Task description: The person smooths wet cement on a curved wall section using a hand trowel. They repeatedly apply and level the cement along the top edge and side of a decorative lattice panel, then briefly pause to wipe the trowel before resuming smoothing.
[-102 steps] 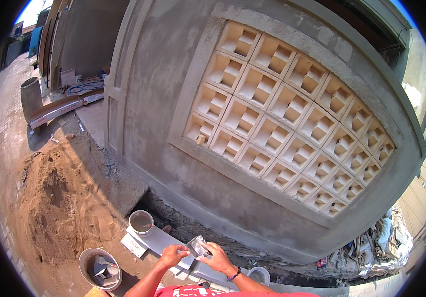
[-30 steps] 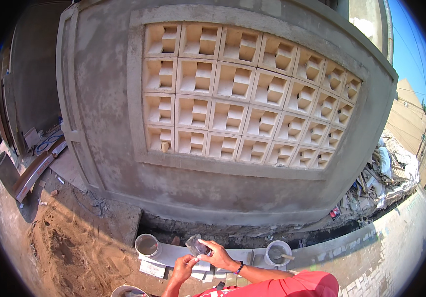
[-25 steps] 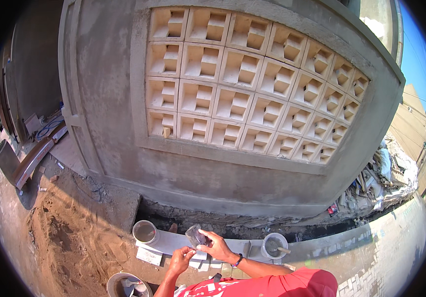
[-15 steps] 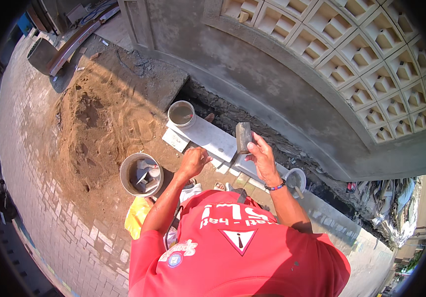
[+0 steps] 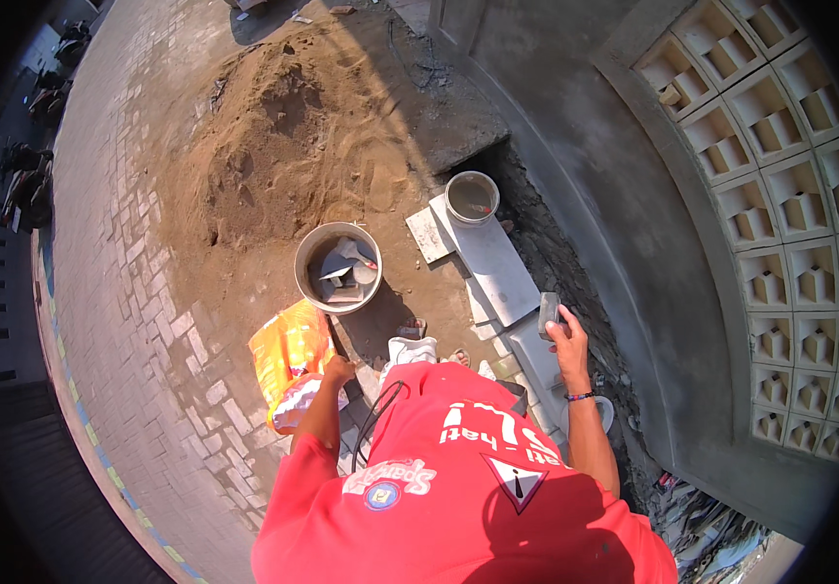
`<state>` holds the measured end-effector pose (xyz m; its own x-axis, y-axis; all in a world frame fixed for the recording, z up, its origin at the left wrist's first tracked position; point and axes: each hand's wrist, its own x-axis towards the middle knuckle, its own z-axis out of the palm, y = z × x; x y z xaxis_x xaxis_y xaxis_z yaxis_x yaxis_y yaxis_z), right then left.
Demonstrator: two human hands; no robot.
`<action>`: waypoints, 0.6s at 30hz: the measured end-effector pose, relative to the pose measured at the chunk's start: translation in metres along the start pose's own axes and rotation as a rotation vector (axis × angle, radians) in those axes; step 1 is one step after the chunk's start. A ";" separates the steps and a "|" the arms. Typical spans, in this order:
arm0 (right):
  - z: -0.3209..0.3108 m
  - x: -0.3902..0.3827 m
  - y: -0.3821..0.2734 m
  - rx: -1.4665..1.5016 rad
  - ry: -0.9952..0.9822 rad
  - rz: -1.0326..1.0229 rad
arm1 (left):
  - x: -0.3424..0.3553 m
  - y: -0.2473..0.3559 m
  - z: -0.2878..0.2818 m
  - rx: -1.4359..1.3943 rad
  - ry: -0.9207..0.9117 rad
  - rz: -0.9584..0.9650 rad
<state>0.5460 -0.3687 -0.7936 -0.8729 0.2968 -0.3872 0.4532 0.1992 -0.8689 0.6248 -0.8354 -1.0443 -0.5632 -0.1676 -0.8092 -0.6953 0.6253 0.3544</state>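
Observation:
A small grey rectangular block [image 5: 549,313] is upright in my right hand [image 5: 568,347], gripped between thumb and fingers above the pale slabs. My left hand [image 5: 338,371] is low beside an orange and white plastic bag [image 5: 293,352]. Its fingers are small and partly hidden, so whether they touch the bag is unclear. Just beyond that hand stands a large bucket [image 5: 309,292] with trowel-like tools [image 5: 346,273] inside. A smaller white bucket [image 5: 472,200] holding greyish contents sits at the far end of a long white slab [image 5: 497,268].
A sand heap [image 5: 263,127] rises beyond the large bucket. A rough trench [image 5: 536,219] runs between the slabs and the grey wall [image 5: 585,175]. Another white bucket [image 5: 596,417] is by my right forearm. Paving bricks [image 5: 161,321] cover the ground at left.
My left hand has dropped from in front of my chest to beside the orange bag. The view has swung toward the left. My right hand still holds the grey block.

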 end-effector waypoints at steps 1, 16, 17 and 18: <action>-0.006 0.018 0.037 -0.223 -0.006 0.000 | -0.002 -0.025 0.008 -0.073 -0.061 -0.138; -0.044 0.038 0.184 -0.362 0.012 0.677 | 0.025 -0.007 -0.038 -0.666 0.180 -0.184; -0.035 0.048 0.170 -0.337 0.005 0.660 | 0.036 0.004 -0.053 -0.627 0.102 -0.149; -0.028 0.058 0.158 -0.323 -0.013 0.624 | 0.044 0.017 -0.063 -0.609 0.152 -0.118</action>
<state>0.5720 -0.2936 -0.9449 -0.4332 0.4354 -0.7892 0.8996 0.2633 -0.3485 0.5597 -0.8800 -1.0443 -0.4936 -0.3431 -0.7991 -0.8603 0.0579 0.5065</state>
